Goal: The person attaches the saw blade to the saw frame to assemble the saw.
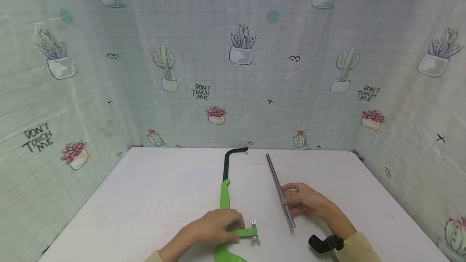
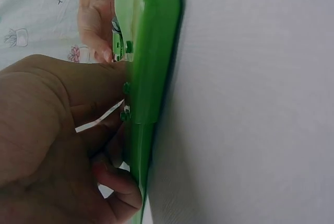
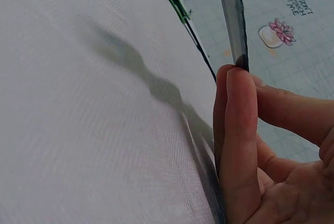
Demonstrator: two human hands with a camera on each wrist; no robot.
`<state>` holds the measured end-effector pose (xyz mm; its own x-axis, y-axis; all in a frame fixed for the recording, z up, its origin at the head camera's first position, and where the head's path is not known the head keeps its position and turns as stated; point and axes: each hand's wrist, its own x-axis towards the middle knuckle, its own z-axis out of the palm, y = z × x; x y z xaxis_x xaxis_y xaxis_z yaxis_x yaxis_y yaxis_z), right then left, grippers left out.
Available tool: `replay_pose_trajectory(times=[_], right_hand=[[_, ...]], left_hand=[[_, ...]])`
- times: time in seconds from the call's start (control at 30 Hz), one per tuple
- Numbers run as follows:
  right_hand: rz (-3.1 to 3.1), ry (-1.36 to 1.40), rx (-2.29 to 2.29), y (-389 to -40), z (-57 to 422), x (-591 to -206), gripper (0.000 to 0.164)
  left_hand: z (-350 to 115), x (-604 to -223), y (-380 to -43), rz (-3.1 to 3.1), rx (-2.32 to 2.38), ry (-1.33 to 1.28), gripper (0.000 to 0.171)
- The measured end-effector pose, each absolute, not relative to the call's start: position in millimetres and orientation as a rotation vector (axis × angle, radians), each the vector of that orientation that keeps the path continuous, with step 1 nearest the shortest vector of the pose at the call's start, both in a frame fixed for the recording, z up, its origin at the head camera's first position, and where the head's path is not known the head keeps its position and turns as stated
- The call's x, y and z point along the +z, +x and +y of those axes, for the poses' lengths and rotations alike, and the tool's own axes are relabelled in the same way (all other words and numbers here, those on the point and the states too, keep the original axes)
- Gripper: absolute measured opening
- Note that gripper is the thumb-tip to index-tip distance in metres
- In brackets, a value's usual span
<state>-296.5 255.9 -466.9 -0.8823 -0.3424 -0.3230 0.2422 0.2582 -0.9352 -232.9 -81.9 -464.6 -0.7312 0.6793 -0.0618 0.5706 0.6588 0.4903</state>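
A hacksaw frame (image 1: pixel 225 197) lies lengthwise on the white table, its green body nearest me and its black bent arm pointing away. My left hand (image 1: pixel 217 226) grips the green body, fingers curled around it in the left wrist view, where the frame (image 2: pixel 156 46) stands close over the tabletop. Beside those fingers, a green crosspiece carries a metal bolt with a wing nut (image 1: pixel 255 239). To the right, my right hand (image 1: pixel 307 200) pinches a thin grey saw blade (image 1: pixel 274 175) between thumb and fingers. The blade (image 3: pixel 234 25) shows a hole near its far end and a toothed edge.
The white table (image 1: pixel 164 185) stretches to either side of the frame. A hanging sheet (image 1: pixel 204 23) printed with potted cacti stands behind the table and along both sides. A black wrist device (image 1: pixel 325 244) sits at my right sleeve.
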Motion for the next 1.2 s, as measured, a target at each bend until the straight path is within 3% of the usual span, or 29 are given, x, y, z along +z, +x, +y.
replay_pose_trajectory(times=[1.2], right_hand=[[1.937, -0.236, -1.85, -288, 206, -469, 0.081]], left_hand=[[-83, -460, -234, 2.604, 0.655, 1.019, 0.022]])
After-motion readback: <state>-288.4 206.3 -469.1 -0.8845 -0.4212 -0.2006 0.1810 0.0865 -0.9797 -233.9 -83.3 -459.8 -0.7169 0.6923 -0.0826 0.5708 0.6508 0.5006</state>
